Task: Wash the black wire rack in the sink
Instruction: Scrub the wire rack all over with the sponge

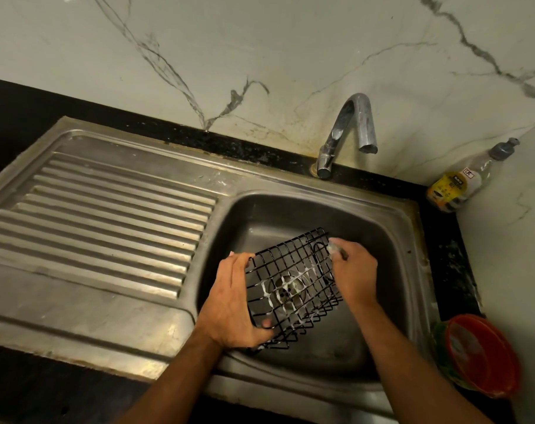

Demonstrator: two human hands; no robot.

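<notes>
- Over the sink basin (382, 240), the black wire rack (293, 286) is held tilted above the drain (286, 290), which shows through its mesh; white soap foam clings to the wires near the middle and lower edge.
- Left hand (234, 304): its grip is closed on the rack's left edge, fingers over the top corner and thumb curled under the lower corner.
- Right hand (354, 270): its grip is closed on a small sudsy scrubber (336, 249), pressed against the rack's upper right corner.
- Tap (348, 130) stands behind the basin, spout over it; no water stream is visible.
- Ribbed draining board (101, 215) lies to the left of the basin.
- Bottle (462, 182) with a yellow label leans in the back right corner of the black worktop (449, 255).
- Red round tub (483, 356) sits on the worktop at the basin's right, near the front.
</notes>
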